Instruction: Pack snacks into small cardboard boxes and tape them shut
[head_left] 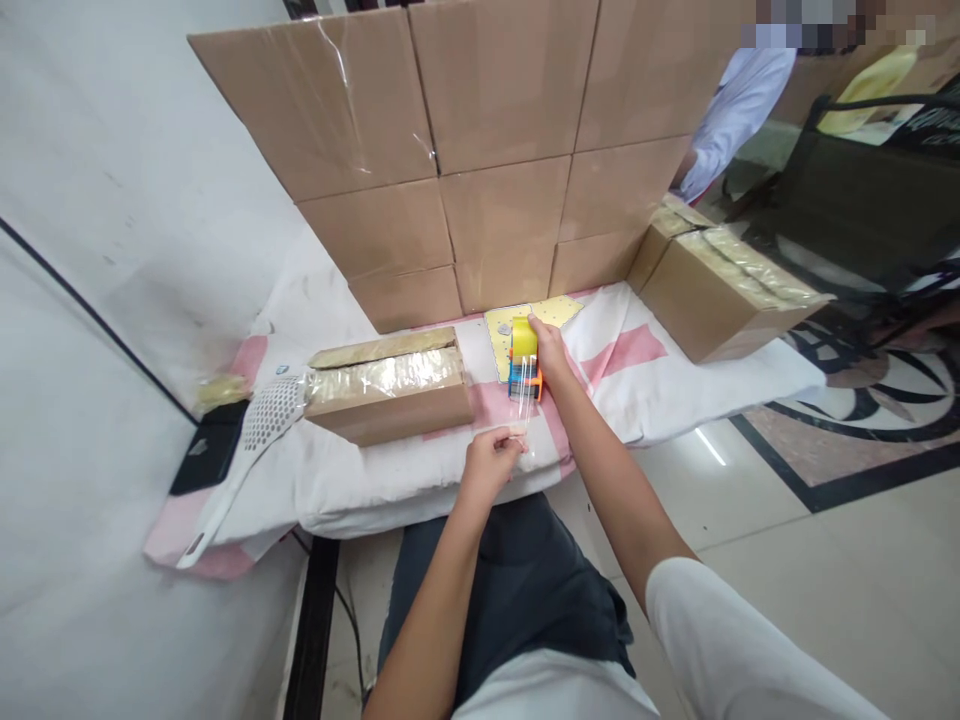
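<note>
My right hand [552, 352] is closed around a tape dispenser [524, 360] with a yellow roll and blue and orange parts. A strip of clear tape [524, 405] stretches from the dispenser down toward me. Its free end is pinched in the fingers of my left hand [495, 455], low over the cloth's front edge. Left of my hands lies a closed cardboard box [390, 415] with shiny tape along its top. Beneath the dispenser, a yellow patterned patch [496, 335] shows on the cloth.
Stacked cardboard boxes [502, 220] form a wall behind. Taped boxes [720, 300] stand at right on the pink and white cloth [375, 500]. A white fly swatter [262, 430] and a black phone-like object [208, 450] lie left. A person's sleeve [739, 110] and a dark chair [862, 190] are beyond.
</note>
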